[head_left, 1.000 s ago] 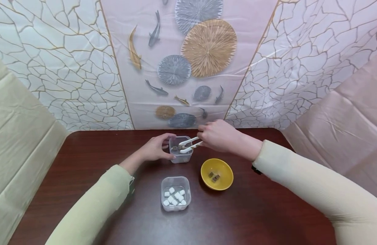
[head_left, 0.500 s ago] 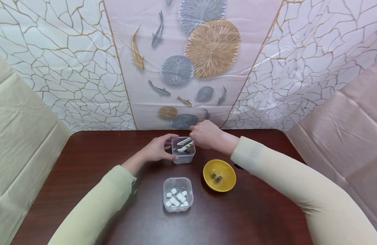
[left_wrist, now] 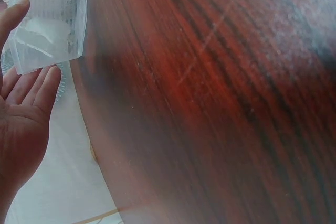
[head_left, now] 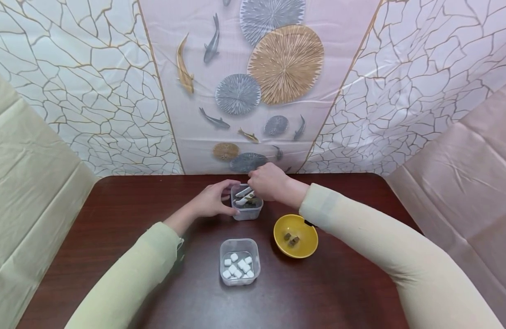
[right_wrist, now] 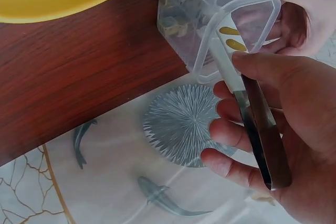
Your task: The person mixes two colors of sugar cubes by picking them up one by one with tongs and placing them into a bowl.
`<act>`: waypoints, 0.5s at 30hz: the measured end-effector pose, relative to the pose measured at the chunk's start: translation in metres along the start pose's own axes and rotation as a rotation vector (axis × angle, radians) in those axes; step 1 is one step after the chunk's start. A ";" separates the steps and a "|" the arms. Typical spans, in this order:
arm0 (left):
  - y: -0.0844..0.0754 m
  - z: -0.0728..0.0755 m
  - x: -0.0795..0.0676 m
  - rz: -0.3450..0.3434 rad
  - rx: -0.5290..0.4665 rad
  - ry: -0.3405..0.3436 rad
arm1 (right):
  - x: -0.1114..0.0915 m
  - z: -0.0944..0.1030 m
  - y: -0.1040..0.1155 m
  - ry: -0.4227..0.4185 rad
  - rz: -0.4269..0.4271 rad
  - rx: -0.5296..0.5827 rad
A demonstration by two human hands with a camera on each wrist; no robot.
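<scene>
My left hand (head_left: 212, 200) grips a small clear plastic container (head_left: 246, 214) near the back of the table, thumb on its near side and fingers at the far side. Several brown cubes (right_wrist: 172, 27) lie inside it. In my right hand (head_left: 270, 183) I hold tongs (right_wrist: 262, 140) with metal arms and white tips, which reach down into this container. The right wrist view shows my thumb on the tongs and the fingers along the other side. Whether the tips have a cube between them I cannot tell.
A yellow bowl (head_left: 310, 244) with a few brown cubes stands to the right, under my right forearm's side. Nearer me is a second clear container (head_left: 239, 282) with several white cubes (head_left: 238, 268). A patterned cloth backdrop (head_left: 245, 55) rises behind the dark wooden table (head_left: 310, 292).
My right hand has moved left and lowered the tongs deeper into the back container; their tips have come closer together. My left hand keeps its hold. The view has shifted slightly.
</scene>
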State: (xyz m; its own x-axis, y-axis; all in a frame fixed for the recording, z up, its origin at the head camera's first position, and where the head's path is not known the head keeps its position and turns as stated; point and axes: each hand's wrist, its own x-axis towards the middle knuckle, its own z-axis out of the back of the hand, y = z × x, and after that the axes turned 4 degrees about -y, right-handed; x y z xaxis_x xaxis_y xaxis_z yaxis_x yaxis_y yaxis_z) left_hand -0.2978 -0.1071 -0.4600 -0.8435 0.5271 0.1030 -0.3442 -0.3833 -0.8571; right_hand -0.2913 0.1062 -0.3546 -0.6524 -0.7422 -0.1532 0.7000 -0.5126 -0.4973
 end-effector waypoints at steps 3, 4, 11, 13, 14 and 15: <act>0.001 -0.001 0.001 0.010 0.013 0.000 | 0.002 0.000 0.002 -0.007 -0.007 -0.013; 0.001 -0.001 0.001 0.014 0.017 0.000 | 0.003 0.000 0.002 -0.007 -0.009 -0.015; -0.001 -0.001 0.000 0.009 0.019 -0.005 | 0.001 0.000 0.006 -0.002 -0.015 -0.027; -0.001 -0.001 0.000 0.006 0.017 -0.004 | 0.000 0.001 0.006 -0.008 -0.013 -0.031; 0.000 -0.001 0.000 0.005 0.015 -0.003 | 0.000 0.001 0.007 -0.017 -0.011 -0.030; 0.000 -0.001 0.001 0.005 0.017 -0.003 | -0.001 0.001 0.007 -0.020 -0.010 -0.029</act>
State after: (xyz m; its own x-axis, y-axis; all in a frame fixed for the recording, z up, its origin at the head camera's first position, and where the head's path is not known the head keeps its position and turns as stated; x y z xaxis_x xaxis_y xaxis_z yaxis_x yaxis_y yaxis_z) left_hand -0.2977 -0.1058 -0.4606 -0.8463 0.5231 0.1006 -0.3473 -0.3986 -0.8488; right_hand -0.2852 0.1027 -0.3571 -0.6529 -0.7460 -0.1313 0.6849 -0.5073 -0.5231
